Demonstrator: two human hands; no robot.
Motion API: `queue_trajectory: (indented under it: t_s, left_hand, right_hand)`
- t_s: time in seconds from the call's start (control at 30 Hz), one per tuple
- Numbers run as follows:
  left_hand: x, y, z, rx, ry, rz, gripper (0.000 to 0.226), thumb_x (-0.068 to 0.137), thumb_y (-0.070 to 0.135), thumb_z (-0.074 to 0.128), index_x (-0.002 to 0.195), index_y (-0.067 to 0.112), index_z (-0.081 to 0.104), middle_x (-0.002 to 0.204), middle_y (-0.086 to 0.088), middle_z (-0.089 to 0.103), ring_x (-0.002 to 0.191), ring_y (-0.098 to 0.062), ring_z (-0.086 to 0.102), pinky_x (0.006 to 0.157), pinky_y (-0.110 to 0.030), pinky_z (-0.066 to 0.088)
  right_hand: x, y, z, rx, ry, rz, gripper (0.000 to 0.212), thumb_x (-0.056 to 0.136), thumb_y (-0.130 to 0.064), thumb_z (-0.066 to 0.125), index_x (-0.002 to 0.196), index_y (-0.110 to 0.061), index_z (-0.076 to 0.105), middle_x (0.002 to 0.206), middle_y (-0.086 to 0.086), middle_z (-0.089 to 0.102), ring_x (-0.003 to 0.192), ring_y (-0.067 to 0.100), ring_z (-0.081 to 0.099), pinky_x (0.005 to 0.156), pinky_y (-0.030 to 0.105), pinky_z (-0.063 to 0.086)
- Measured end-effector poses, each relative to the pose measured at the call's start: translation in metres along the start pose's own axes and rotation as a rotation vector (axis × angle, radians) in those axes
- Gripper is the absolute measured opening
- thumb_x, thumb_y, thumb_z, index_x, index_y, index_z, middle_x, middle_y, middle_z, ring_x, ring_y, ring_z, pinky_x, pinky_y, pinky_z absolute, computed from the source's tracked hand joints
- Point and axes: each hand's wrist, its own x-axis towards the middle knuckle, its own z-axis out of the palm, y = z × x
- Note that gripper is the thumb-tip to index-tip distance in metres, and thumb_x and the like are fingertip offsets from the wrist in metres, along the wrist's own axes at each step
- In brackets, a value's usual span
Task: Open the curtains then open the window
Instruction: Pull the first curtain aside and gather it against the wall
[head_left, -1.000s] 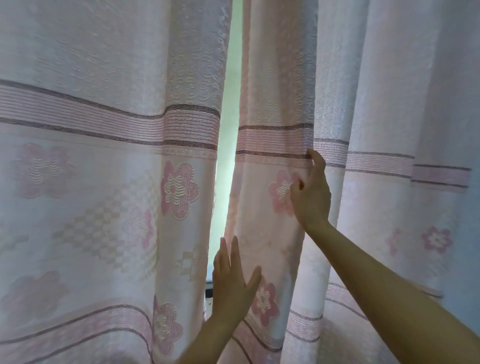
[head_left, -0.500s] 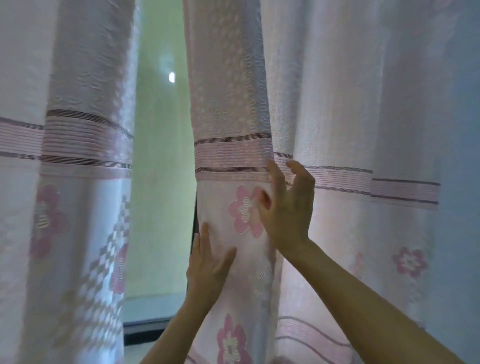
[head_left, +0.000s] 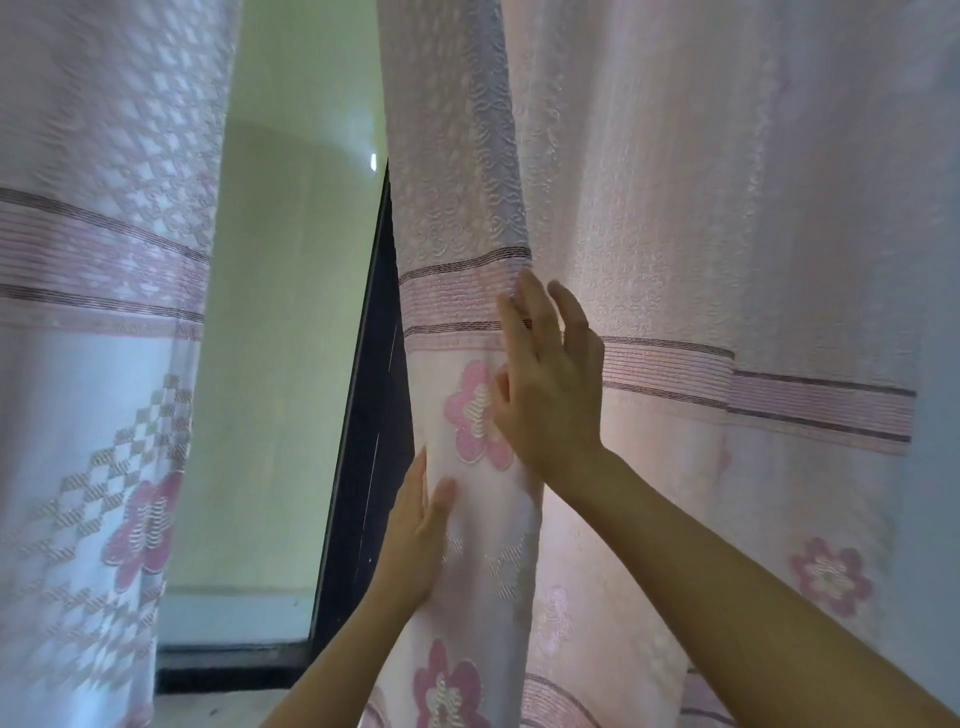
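Two pale pink curtains with flower patterns and striped bands hang in front of a window. The left curtain (head_left: 98, 364) fills the left side. The right curtain (head_left: 727, 260) is bunched into folds, with its inner edge near the centre. My left hand (head_left: 415, 530) lies flat against that inner edge, fingers apart. My right hand (head_left: 550, 379) presses on the fold higher up, at the striped band, fingers spread. Between the curtains shows the window (head_left: 280, 389), with frosted greenish glass and a dark frame (head_left: 363, 467).
A dark sill strip (head_left: 234, 670) runs along the bottom of the gap. At the far right edge, a bare bluish wall (head_left: 935, 467) shows beside the right curtain.
The gap between the curtains has widened from a thin slit. Both hands have pushed the right curtain's edge to the right, uncovering the glass and the dark frame.
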Motion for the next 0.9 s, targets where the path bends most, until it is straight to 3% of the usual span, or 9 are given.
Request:
queue_trajectory:
  t_s: [0.17,0.27,0.33,0.4,0.47,0.57,0.67,0.8,0.9]
  left_hand:
    - [0.018,0.005,0.006,0.103,-0.158,-0.077,0.026,0.090,0.047,0.033,0.112,0.034,0.040,0.100,0.020,0.053,0.096,-0.004,0.055,0.087,-0.025,0.043]
    - [0.034,0.009,0.006,0.133,-0.140,-0.042,0.019,0.091,0.041,0.038,0.091,0.029,0.053,0.086,0.014,0.058,0.082,0.001,0.059,0.068,-0.009,0.045]
    - [0.044,0.015,0.013,0.033,-0.086,-0.042,0.036,0.090,0.047,0.037,0.111,0.022,0.051,0.104,0.006,0.060,0.098,-0.007,0.058,0.082,-0.015,0.048]
    - [0.050,0.016,0.025,-0.017,-0.100,-0.011,0.071,0.079,0.064,0.038,0.138,0.025,0.026,0.139,0.002,0.043,0.126,-0.017,0.044,0.105,-0.036,0.038]
    - [0.051,0.015,0.039,0.027,-0.114,0.001,0.084,0.074,0.067,0.042,0.142,0.030,0.009,0.150,0.007,0.026,0.134,-0.016,0.032,0.111,-0.041,0.028]
    - [0.056,0.004,0.061,0.210,-0.055,0.036,0.074,0.078,0.055,0.052,0.139,0.026,0.020,0.141,0.008,0.040,0.123,-0.016,0.045,0.108,-0.041,0.036]
    - [0.064,-0.004,0.083,0.267,-0.070,0.019,0.043,0.087,0.033,0.050,0.126,0.016,0.043,0.128,-0.005,0.056,0.110,-0.023,0.055,0.097,-0.033,0.044]
    - [0.060,-0.013,0.113,0.283,-0.064,0.065,0.024,0.091,0.019,0.044,0.103,0.005,0.060,0.105,-0.011,0.068,0.086,-0.022,0.060,0.074,-0.024,0.042]
    - [0.057,-0.021,0.151,0.322,-0.035,0.147,0.022,0.091,0.019,0.044,0.096,0.009,0.063,0.095,-0.003,0.069,0.072,-0.012,0.056,0.065,-0.019,0.044]
  right_hand:
    - [0.012,0.018,0.007,-0.233,-0.119,-0.465,0.030,0.074,-0.031,0.067,0.098,-0.013,0.069,0.123,0.004,0.064,0.121,0.028,0.053,0.104,0.043,0.027]
    - [0.021,0.033,0.008,-0.277,-0.306,-0.554,0.033,0.080,-0.037,0.054,0.102,-0.016,0.066,0.116,0.006,0.067,0.120,0.029,0.053,0.109,0.050,0.030]
    - [0.026,0.047,0.008,-0.288,-0.404,-0.613,0.039,0.083,-0.044,0.042,0.105,-0.020,0.063,0.110,0.008,0.069,0.116,0.031,0.056,0.108,0.055,0.028]
    - [0.029,0.063,0.009,-0.377,-0.431,-0.685,0.036,0.082,-0.047,0.047,0.104,-0.023,0.062,0.096,0.008,0.072,0.104,0.030,0.062,0.107,0.057,0.030]
    - [0.032,0.079,0.011,-0.406,-0.395,-0.735,0.029,0.078,-0.046,0.054,0.093,-0.024,0.065,0.081,0.006,0.070,0.091,0.028,0.064,0.105,0.055,0.025]
    - [0.027,0.101,0.010,-0.432,-0.399,-0.689,0.025,0.078,-0.044,0.050,0.079,-0.024,0.065,0.075,0.003,0.065,0.083,0.026,0.063,0.101,0.055,0.028]
    - [0.014,0.124,0.007,-0.404,-0.326,-0.528,0.021,0.076,-0.036,0.051,0.075,-0.020,0.064,0.078,0.007,0.064,0.090,0.027,0.058,0.094,0.057,0.041]
    - [0.000,0.152,-0.006,-0.274,-0.293,-0.401,0.007,0.066,-0.001,0.057,0.071,-0.004,0.060,0.076,0.020,0.063,0.078,0.034,0.060,0.064,0.038,0.051]
    - [-0.013,0.177,-0.012,-0.250,-0.269,-0.353,0.017,0.063,0.013,0.051,0.071,0.000,0.059,0.077,0.022,0.063,0.074,0.037,0.063,0.059,0.036,0.054]
